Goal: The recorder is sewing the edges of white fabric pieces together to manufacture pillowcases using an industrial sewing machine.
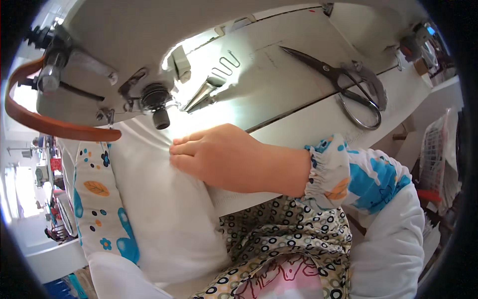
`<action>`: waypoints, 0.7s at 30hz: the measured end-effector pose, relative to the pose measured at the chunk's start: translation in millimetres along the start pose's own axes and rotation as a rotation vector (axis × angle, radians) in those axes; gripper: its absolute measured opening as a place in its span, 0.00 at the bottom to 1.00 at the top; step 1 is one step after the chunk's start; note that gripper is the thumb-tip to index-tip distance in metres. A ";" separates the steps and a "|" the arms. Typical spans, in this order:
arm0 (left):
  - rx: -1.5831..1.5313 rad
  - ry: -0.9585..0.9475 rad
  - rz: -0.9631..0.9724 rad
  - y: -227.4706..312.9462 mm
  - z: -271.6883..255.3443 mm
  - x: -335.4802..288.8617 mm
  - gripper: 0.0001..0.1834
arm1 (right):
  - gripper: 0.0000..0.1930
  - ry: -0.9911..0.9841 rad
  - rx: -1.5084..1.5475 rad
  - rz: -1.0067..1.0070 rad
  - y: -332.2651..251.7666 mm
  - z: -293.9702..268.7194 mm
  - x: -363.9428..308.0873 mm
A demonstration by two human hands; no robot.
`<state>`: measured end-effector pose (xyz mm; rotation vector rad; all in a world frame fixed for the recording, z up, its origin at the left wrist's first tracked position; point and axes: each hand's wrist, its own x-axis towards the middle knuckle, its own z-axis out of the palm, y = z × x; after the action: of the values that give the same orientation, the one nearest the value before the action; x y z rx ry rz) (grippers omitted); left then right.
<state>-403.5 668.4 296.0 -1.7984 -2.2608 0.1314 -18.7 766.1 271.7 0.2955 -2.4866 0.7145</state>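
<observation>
A broad piece of white fabric (162,214) runs from under the head of the sewing machine (134,30) down into my lap. My right hand (219,154) is closed on its right edge just below the needle area, fingers close together and pointing left, the thumb hidden beneath. Small creases spread over the cloth near the fingertips. My left forearm, in a patterned sleeve cover (94,199), reaches up along the fabric's left side. My left hand is hidden behind the machine head and a curved brown lever (64,130).
Dark-handled scissors (338,79) lie on the machine bed at the right. A metal folding attachment (204,92) and a bent wire (226,64) sit by the lit needle area. A wire basket (433,149) stands beyond the table's right edge.
</observation>
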 end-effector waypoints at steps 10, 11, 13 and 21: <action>0.507 0.008 -0.224 85.1 -56.5 -51.2 0.22 | 0.17 0.233 0.146 0.027 -16.8 -10.8 -18.6; 0.193 0.097 -0.153 122.6 -82.5 -75.0 0.24 | 0.17 0.336 0.284 0.081 -33.7 -20.1 -29.2; -0.222 0.109 -0.129 172.4 -130.9 -147.2 0.30 | 0.18 0.388 0.600 0.278 -79.8 -12.7 -79.6; -0.637 -0.220 0.110 266.2 -227.8 -306.8 0.22 | 0.38 -0.381 1.598 0.651 -172.2 70.7 -128.5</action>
<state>-31.3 414.6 414.1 -2.3086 -2.5468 -0.4440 117.1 591.5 224.4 0.1270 -1.6369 2.9953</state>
